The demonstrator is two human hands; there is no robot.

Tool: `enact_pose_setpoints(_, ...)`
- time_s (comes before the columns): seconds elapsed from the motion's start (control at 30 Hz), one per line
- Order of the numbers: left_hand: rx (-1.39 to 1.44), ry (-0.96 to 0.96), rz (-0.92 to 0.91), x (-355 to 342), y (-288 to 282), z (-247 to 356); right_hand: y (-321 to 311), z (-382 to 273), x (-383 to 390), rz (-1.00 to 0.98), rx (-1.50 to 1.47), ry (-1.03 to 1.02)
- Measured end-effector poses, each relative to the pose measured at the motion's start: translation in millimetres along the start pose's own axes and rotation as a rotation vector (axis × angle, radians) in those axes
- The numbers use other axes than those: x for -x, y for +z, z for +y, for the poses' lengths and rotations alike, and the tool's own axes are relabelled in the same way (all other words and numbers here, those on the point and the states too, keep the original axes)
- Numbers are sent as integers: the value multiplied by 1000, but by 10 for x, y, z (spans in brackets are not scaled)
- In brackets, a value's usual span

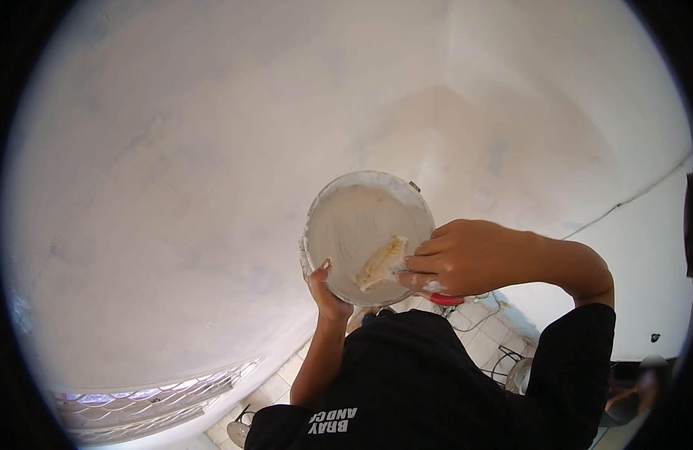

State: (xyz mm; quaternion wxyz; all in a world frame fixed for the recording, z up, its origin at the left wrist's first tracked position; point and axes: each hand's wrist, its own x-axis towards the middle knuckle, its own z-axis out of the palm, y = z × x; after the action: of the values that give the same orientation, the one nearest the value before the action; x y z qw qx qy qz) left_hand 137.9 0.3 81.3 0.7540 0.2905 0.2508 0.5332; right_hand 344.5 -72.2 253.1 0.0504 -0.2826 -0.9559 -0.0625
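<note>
A round pale bucket point(314, 217) with a white-smeared rim is in the middle of the view, white paste point(361, 221) inside it. My left hand point(329, 292) grips the bucket's near left side, its thumb over the rim and white specks on it. Over the bucket's right rim reaches my right hand point(451, 259), fingers bent round the end of a yellowish piece point(382, 262) coated in white paste. Whether this piece is a sponge or a spreader I cannot tell. It lies at the paste, and white smears mark my right fingers.
A patchy white wall point(174, 187) fills the left and far side, meeting another wall at a corner. A cable point(624, 202) runs down the right wall. Below are floor tiles point(481, 345), a red object point(445, 299), a metal-framed item point(517, 373) and a window grille point(151, 405).
</note>
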Motion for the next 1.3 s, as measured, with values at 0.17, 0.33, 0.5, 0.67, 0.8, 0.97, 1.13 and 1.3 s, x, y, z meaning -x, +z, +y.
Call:
enact_pose_setpoints(0.17, -8, 37, -47, 33, -58, 64, -213, 82, 0, 40, -104, 62)
enact_pose_setpoints(0.33, -159, 95, -105, 8, -58, 135, -59, 160, -314, 145, 142, 115)
enact_pose_setpoints(0.5, 51, -52, -61, -13, 149, 236, 29, 95, -233, 72, 17, -34)
enact_pose_setpoints(0.67, -75, 51, -90, -44, -25, 191, -253, 162, -30, 58, -355, 115)
enact_pose_setpoints(0.8, -190, 144, -236, -55, -99, 170, -150, 218, -51, 434, -108, 179)
enact_pose_setpoints(0.97, -453, 432, -49, -37, 8, -3, 47, 124, -143, 510, -549, 720)
enact_pose_setpoints(1.13, 49, 229, -56, 21, 134, 48, 202, 102, -60, 682, -1035, 1012)
enact_pose_setpoints(1.3, -766, 941, -127, -58, -65, -132, 143, 119, -16, 772, -920, 1008)
